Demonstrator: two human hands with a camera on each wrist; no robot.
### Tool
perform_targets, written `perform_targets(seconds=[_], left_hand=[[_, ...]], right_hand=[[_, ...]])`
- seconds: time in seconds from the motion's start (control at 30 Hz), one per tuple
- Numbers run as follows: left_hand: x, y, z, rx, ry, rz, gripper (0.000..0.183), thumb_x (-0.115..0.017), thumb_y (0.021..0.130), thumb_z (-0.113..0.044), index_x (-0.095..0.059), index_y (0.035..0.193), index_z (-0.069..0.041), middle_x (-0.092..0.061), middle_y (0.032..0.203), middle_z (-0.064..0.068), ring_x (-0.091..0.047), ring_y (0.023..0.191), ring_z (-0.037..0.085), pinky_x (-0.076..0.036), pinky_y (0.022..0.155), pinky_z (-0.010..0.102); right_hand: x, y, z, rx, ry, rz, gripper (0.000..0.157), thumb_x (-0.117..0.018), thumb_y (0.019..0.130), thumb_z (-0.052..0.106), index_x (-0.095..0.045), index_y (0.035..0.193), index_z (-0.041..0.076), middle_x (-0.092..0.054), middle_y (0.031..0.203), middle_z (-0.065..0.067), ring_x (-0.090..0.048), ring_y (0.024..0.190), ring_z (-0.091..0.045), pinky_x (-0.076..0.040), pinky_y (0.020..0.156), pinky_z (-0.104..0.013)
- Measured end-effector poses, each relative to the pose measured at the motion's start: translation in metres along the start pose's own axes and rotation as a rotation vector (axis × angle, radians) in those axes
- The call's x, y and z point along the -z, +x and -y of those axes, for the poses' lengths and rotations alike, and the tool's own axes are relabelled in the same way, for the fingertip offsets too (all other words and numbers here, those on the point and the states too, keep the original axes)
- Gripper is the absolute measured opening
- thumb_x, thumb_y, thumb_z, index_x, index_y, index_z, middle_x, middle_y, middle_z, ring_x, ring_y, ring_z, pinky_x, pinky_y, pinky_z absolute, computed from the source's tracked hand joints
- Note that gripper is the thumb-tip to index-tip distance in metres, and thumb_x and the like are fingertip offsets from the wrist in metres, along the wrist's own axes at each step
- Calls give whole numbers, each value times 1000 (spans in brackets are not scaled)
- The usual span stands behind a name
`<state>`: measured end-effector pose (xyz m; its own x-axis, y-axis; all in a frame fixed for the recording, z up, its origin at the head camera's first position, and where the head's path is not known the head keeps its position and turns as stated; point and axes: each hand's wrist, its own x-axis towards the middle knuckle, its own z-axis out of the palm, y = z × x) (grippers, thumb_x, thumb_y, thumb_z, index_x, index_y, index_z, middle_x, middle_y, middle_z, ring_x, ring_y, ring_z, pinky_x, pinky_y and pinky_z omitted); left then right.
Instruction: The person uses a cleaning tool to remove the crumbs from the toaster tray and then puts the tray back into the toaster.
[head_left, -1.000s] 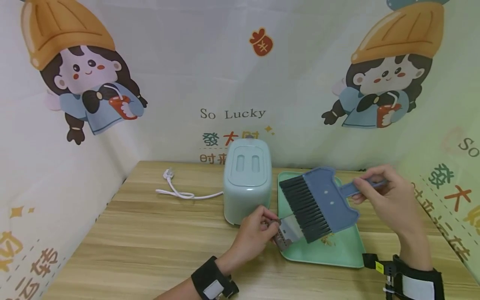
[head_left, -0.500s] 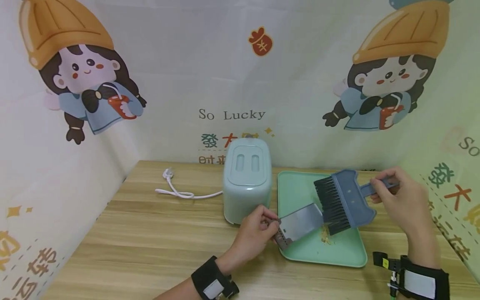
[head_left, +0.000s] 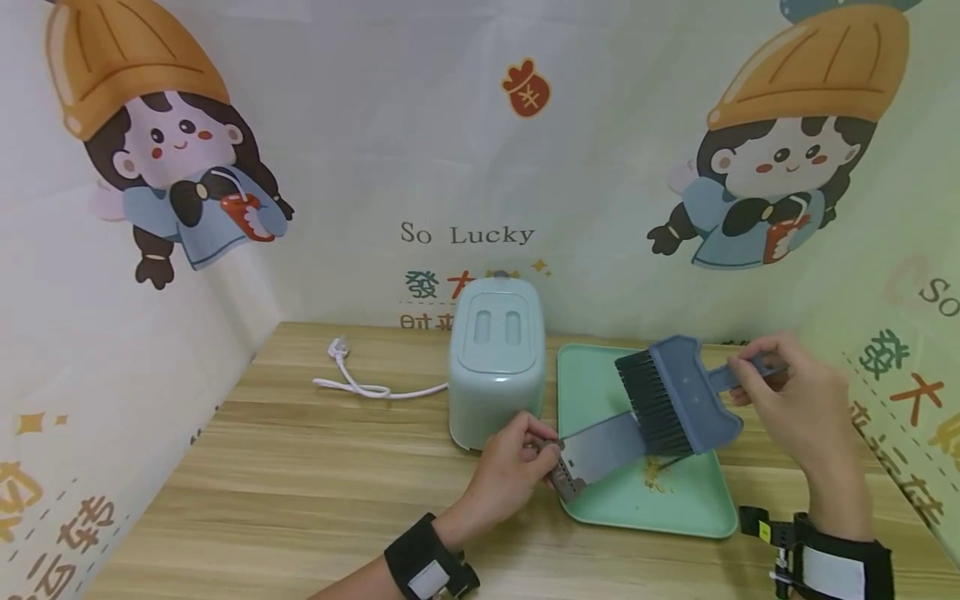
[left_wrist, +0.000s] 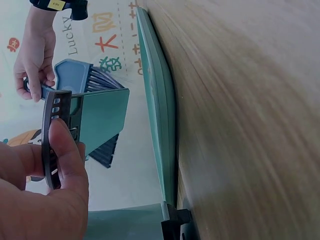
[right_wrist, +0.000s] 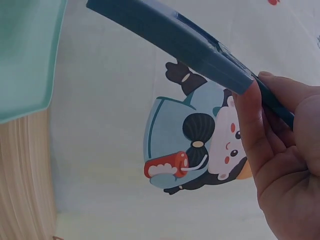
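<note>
My left hand (head_left: 517,462) pinches the dark end of a metal crumb tray (head_left: 603,446), whose flat plate tilts over a green serving tray (head_left: 686,508). My right hand (head_left: 795,396) grips the handle of a blue brush (head_left: 693,396). Its black bristles (head_left: 656,404) lie across the far end of the crumb tray in the head view. Yellowish crumbs (head_left: 655,477) lie on the green tray below. From the left wrist, the crumb tray (left_wrist: 104,115) stands out past my thumb, with bristles on both sides of it. The brush (right_wrist: 175,42) crosses the top of the right wrist view.
A pale green toaster (head_left: 495,375) stands just left of the green tray, close to my left hand. Its white cord and plug (head_left: 352,379) lie on the wooden table (head_left: 300,500) to the left. A printed cloth (head_left: 360,150) hangs behind.
The brush swept right along the crumb tray, off toward its far end, then came slightly back left. My left hand and the crumb tray stay nearly still.
</note>
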<state>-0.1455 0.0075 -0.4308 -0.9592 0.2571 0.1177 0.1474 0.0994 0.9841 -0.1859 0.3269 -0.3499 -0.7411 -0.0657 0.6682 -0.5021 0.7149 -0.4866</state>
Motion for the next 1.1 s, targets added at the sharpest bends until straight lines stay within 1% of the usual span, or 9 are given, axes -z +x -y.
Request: perform_targets(seconds=[0.1,0.2,0.33,0.47,0.57,0.7,0.83,0.97,1.1], left_hand=[[-1,0,0,-1,-4,5,11,-59,92,-4,-54,102,-5,-63,92,8,-62,68,15,-56,64,52],[-1,0,0,0,-4,9,11,-59,92,-4,-53,102,-5,-63,93,8,-62,69,15,-56,64,51],[-1,0,0,13,-11,9,12,-59,93,-4,-53,103,-5,-62,94,8,-62,69,16,-56,65,51],[-1,-1,-2,26,-8,4,12,-58,93,-4,-53,104,-4,-62,94,9,-61,69,15,-58,63,44],[-1,-4,-10,22,5,-2,12,-57,93,-2,-53,104,-1,-62,93,11,-61,69,16,-58,59,33],[-1,-9,-27,17,11,-3,11,-56,92,2,-53,103,2,-61,93,14,-61,69,18,-54,56,22],[-1,-11,-35,17,5,-1,11,-55,92,3,-53,103,3,-61,94,16,-61,70,18,-54,57,21],[-1,-12,-35,14,4,-1,11,-55,92,3,-53,103,3,-61,93,16,-61,70,18,-54,57,22],[0,-11,-33,15,10,1,11,-56,92,2,-53,103,3,-61,94,15,-61,70,17,-55,57,23]], right_hand=[[5,-2,0,-3,-14,27,18,-70,84,0,-58,96,7,-66,72,-6,-59,50,-4,-46,42,-13],[11,-4,0,-21,-37,20,17,-69,85,0,-59,96,8,-66,73,-7,-58,51,-1,-44,40,-13],[13,-2,2,-1,-41,-42,17,-69,84,-2,-59,96,4,-66,74,-10,-58,53,4,-44,45,-7],[8,1,5,54,7,-90,18,-70,82,-4,-59,95,1,-66,75,-12,-59,55,2,-47,53,-5],[4,3,6,90,23,-66,20,-71,80,-6,-59,95,1,-67,75,-11,-60,54,-2,-49,52,-7],[1,2,6,107,-8,-12,23,-72,79,-7,-59,94,5,-67,74,-6,-60,52,-3,-48,48,-9],[4,0,4,115,-23,21,24,-73,78,-6,-59,93,8,-67,73,-3,-58,50,-1,-47,46,-10],[10,-2,4,105,-34,44,24,-74,79,-3,-60,93,11,-66,69,1,-57,50,-1,-45,43,-12],[17,-3,3,60,-23,4,21,-73,80,-3,-60,93,8,-65,68,1,-57,48,-1,-45,41,-12]])
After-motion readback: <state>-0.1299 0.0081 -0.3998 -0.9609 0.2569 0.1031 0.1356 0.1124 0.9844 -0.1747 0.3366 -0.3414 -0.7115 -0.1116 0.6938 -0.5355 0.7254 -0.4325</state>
